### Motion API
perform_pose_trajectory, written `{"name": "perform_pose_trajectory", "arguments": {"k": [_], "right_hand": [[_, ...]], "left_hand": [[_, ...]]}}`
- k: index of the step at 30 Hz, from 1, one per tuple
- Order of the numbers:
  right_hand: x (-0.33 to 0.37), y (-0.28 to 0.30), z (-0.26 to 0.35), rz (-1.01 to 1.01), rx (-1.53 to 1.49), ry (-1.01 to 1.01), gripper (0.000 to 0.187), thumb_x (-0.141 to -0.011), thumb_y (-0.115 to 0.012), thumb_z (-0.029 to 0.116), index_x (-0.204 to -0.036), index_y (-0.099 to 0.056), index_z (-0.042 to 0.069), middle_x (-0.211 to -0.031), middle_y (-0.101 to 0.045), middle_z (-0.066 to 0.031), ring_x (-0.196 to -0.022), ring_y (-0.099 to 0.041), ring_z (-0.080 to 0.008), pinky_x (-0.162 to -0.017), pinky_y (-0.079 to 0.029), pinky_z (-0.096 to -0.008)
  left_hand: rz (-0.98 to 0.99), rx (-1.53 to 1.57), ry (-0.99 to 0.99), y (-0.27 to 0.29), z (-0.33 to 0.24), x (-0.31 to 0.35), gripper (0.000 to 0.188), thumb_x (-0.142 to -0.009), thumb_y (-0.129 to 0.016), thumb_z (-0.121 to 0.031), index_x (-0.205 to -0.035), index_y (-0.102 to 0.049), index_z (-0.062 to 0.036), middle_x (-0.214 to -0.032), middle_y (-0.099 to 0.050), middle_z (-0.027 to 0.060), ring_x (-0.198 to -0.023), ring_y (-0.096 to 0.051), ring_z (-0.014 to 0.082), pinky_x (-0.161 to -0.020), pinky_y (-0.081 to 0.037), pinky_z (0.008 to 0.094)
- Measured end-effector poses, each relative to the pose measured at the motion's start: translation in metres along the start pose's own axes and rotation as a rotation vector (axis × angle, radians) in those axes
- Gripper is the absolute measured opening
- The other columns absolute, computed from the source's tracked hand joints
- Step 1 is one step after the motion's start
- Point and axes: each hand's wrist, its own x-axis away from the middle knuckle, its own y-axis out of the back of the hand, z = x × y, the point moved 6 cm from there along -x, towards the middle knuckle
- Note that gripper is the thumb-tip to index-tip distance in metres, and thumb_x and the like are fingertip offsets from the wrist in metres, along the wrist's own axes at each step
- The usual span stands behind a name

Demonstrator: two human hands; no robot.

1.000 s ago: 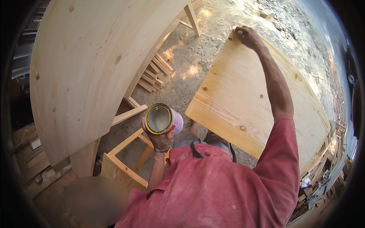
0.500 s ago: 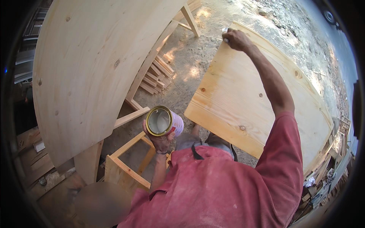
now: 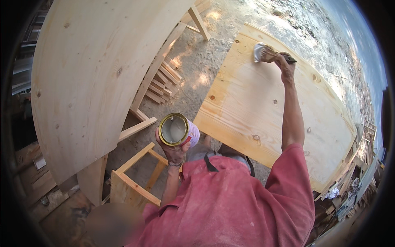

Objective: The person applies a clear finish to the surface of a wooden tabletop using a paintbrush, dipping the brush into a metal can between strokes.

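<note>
My left hand point(image 3: 174, 154) is wrapped round an open tin can point(image 3: 193, 132), tilted so that its gold rim and the greyish inside face up toward me. My right hand point(image 3: 284, 66) grips a paintbrush point(image 3: 259, 52) with a pale head and a dark handle end. The brush head meets the far left part of a pale wooden panel point(image 3: 263, 107) that lies in front of me on the right. Along the panel's left and near edges the wood looks darker and yellower than in its middle.
A second large wooden panel point(image 3: 86, 78) rises at the left. Several cut wood strips point(image 3: 164, 82) lie stacked on the dirt ground beside it. A small wooden frame point(image 3: 135, 185) stands near my left arm. Scrap wood point(image 3: 354, 173) lies at the far right.
My right hand has moved the brush from the panel's far left edge rightward and nearer, onto its face. The left hand still holds the can in much the same place.
</note>
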Motion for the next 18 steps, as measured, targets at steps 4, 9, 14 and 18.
{"name": "perform_pose_trajectory", "arguments": {"k": [4,9,14,18], "right_hand": [[0.007,0.096,0.040,-0.288,0.172,0.163,0.021,-0.081,-0.073,0.010,-0.097,-0.067,-0.002,-0.089,-0.068,-0.0081,-0.079,-0.066,-0.0154,-0.075,-0.056,-0.0273],[0.019,0.163,0.105,-0.466,1.233,0.252,0.020,-0.084,-0.064,0.023,-0.102,-0.070,0.017,-0.087,-0.070,-0.0162,-0.081,-0.070,-0.0316,-0.075,-0.055,-0.0438],[0.016,0.047,0.069,-0.292,1.641,0.289,0.016,-0.091,-0.060,0.029,-0.099,-0.070,0.018,-0.091,-0.067,-0.0209,-0.088,-0.068,-0.0382,-0.076,-0.055,-0.0484],[0.042,-0.106,0.026,-0.074,1.426,0.458,0.008,-0.084,-0.063,0.017,-0.088,-0.067,0.012,-0.082,-0.063,-0.0196,-0.073,-0.066,-0.0361,-0.063,-0.053,-0.0480]], "left_hand": [[-0.002,-0.047,-0.006,0.002,0.001,0.001,0.125,-0.064,-0.089,-0.042,-0.152,-0.009,-0.0031,-0.144,-0.036,0.0200,-0.131,-0.045,0.0338,-0.111,-0.038,0.0464],[-0.018,-0.032,0.013,0.007,0.020,0.005,0.125,-0.064,-0.089,-0.042,-0.152,-0.010,-0.0036,-0.144,-0.035,0.0198,-0.132,-0.043,0.0339,-0.111,-0.038,0.0469],[-0.010,0.022,-0.041,0.002,0.020,-0.001,0.122,-0.065,-0.087,-0.048,-0.151,-0.012,-0.0031,-0.145,-0.034,0.0207,-0.133,-0.042,0.0353,-0.111,-0.037,0.0486],[0.026,-0.040,-0.099,-0.006,0.015,-0.011,0.120,-0.066,-0.086,-0.049,-0.151,-0.014,-0.0036,-0.143,-0.037,0.0196,-0.133,-0.042,0.0341,-0.111,-0.037,0.0480]]}}
